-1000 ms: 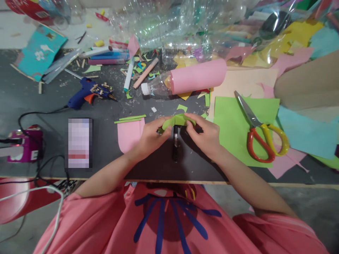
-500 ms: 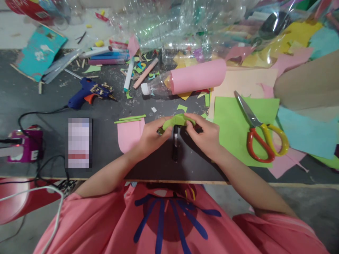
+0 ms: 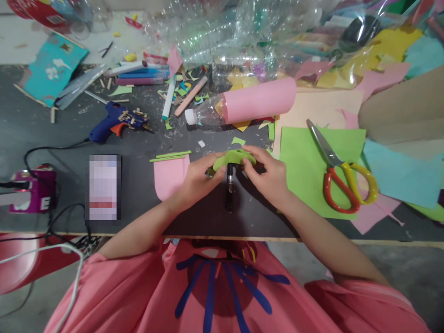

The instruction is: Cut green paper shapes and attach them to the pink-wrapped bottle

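Note:
Between my hands is a green paper cutout [image 3: 235, 157], curved and raised over the table. My left hand [image 3: 204, 175] pinches its left end, and my right hand [image 3: 265, 171] grips its right end with thumb and fingers. Under the cutout a black pen [image 3: 229, 189] lies on the dark tabletop, its upper end partly hidden. Beside my left hand sits a pink paper piece [image 3: 169, 178] with a rounded bottom. Thin green strips [image 3: 171, 156] lie along its top edge.
Red-and-yellow-handled scissors [image 3: 335, 162] rest on green paper [image 3: 298, 185] to the right. A pink-wrapped plastic bottle [image 3: 260, 101] lies behind my hands. At left are a blue glue gun [image 3: 109, 120] and a phone [image 3: 103, 187]. Several clear bottles [image 3: 222, 32] pile at the back.
The fingers of my right hand have shifted slightly on the green paper cutout. Everything else looks the same.

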Motion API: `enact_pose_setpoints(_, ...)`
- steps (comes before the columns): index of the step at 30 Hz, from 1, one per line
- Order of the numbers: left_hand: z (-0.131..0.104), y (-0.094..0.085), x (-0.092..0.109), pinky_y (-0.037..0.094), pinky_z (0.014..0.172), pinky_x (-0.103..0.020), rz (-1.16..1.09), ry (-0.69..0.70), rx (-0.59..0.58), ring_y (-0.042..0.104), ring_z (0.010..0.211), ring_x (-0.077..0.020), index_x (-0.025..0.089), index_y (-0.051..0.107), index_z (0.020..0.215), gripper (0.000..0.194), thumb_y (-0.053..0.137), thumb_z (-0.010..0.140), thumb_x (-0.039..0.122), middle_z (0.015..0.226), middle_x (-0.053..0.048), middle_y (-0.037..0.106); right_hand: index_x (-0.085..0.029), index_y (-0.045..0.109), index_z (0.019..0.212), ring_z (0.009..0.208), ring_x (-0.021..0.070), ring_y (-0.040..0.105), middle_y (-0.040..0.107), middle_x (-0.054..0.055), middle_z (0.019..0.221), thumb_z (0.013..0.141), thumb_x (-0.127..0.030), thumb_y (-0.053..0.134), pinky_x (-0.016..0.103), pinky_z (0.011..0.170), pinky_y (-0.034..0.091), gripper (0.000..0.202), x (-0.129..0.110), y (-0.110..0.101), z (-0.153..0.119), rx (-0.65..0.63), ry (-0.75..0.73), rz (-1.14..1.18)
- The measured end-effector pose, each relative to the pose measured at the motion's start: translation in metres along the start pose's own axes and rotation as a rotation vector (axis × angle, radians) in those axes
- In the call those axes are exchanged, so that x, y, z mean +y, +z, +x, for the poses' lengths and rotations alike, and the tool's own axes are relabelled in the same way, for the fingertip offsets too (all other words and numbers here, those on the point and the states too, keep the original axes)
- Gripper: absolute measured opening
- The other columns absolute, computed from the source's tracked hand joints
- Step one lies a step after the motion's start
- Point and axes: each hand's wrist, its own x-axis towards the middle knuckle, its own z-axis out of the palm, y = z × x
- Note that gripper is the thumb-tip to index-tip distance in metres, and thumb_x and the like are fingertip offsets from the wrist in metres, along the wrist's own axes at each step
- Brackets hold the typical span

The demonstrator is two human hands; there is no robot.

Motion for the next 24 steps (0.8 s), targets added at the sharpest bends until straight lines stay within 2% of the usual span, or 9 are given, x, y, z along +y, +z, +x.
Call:
enact_pose_setpoints(2,0.0,-0.001,0.0,0.054,0.091,-0.029,0.01,0.023,-0.001,0.069,0.101,-0.0165,0.016,0.067,0.107,0.025,0.051,0.089,0.024,0.111,-0.008,0.073,-0.023,0.068,0.1,0.063,0.0115,0.067,0.075,0.001,0.094,0.083,-0.02,0.055,0.025,0.062,0.056,0.022,0.0,0.0,0.001,-0.014,0.069,0.053)
enact_pose_setpoints(6,0.001,-0.002,-0.001,0.052,0.093,-0.031,0.0,0.132,-0.003,0.067,0.105,-0.0172,0.015,0.065,0.106,0.023,0.05,0.09,0.023,0.113,-0.011,0.071,-0.02,0.065,0.088,0.055,0.0111,0.064,0.072,0.0,0.077,0.081,-0.022,0.058,0.023,0.054,0.052,0.01,0.001,0.0,0.002,-0.025,0.158,0.166)
enact_pose_setpoints(10,0.003,-0.004,0.001,0.05,0.094,-0.036,-0.01,0.17,-0.06,0.064,0.11,-0.0197,0.016,0.062,0.091,0.018,0.051,0.092,0.03,0.114,-0.014,0.069,-0.02,0.061,0.08,0.057,0.0108,0.064,0.069,-0.002,0.071,0.08,-0.022,0.06,0.022,0.053,0.051,0.002,0.0,0.0,0.003,-0.001,0.173,0.218)
enact_pose_setpoints(13,0.002,-0.008,0.003,0.049,0.095,-0.039,-0.075,0.201,-0.131,0.061,0.114,-0.0226,0.018,0.059,0.084,0.034,0.045,0.093,0.047,0.116,-0.016,0.066,-0.02,0.06,0.077,0.06,0.0101,0.064,0.067,-0.003,0.071,0.08,-0.019,0.06,0.021,0.056,0.052,0.004,-0.002,-0.001,0.003,0.035,0.104,0.215)
enact_pose_setpoints(16,-0.001,-0.007,0.0,0.047,0.097,-0.04,-0.17,0.23,-0.104,0.059,0.115,-0.023,0.018,0.059,0.093,0.05,0.029,0.094,0.059,0.118,-0.016,0.064,-0.021,0.059,0.076,0.061,0.0098,0.064,0.066,-0.003,0.07,0.081,-0.016,0.059,0.021,0.059,0.052,0.007,-0.004,-0.002,0.002,0.075,0.014,0.185)
enact_pose_setpoints(18,-0.003,-0.005,-0.003,0.05,0.092,-0.036,-0.211,0.177,-0.019,0.061,0.11,-0.0201,0.019,0.057,0.102,0.042,0.033,0.096,0.053,0.117,-0.014,0.063,-0.021,0.059,0.076,0.062,0.0102,0.064,0.067,-0.003,0.07,0.081,-0.015,0.059,0.021,0.06,0.053,0.009,-0.006,-0.003,0.001,0.086,-0.039,0.148)
enact_pose_setpoints(20,-0.003,-0.001,-0.005,0.052,0.082,-0.028,-0.203,0.098,0.045,0.065,0.093,-0.0146,0.019,0.056,0.106,0.028,0.044,0.095,0.042,0.108,-0.01,0.066,-0.022,0.059,0.077,0.063,0.0109,0.065,0.068,-0.003,0.071,0.082,-0.014,0.059,0.023,0.061,0.053,0.009,-0.007,-0.003,0.0,0.081,-0.101,0.11)
enact_pose_setpoints(22,-0.001,0.002,-0.005,0.052,0.075,-0.023,-0.162,0.057,0.061,0.065,0.08,-0.0105,0.018,0.058,0.104,0.02,0.052,0.092,0.033,0.098,-0.006,0.068,-0.023,0.06,0.078,0.065,0.012,0.066,0.069,-0.002,0.073,0.085,-0.017,0.057,0.024,0.062,0.053,0.009,-0.007,-0.003,-0.002,0.058,-0.158,0.08)
enact_pose_setpoints(24,0.001,0.003,-0.005,0.052,0.073,-0.021,-0.118,0.052,0.046,0.065,0.076,-0.0095,0.018,0.062,0.1,0.015,0.055,0.09,0.026,0.092,-0.004,0.07,-0.023,0.06,0.079,0.066,0.0132,0.067,0.071,-0.001,0.074,0.087,-0.02,0.055,0.026,0.062,0.054,0.01,-0.007,-0.003,-0.004,0.024,-0.192,0.064)
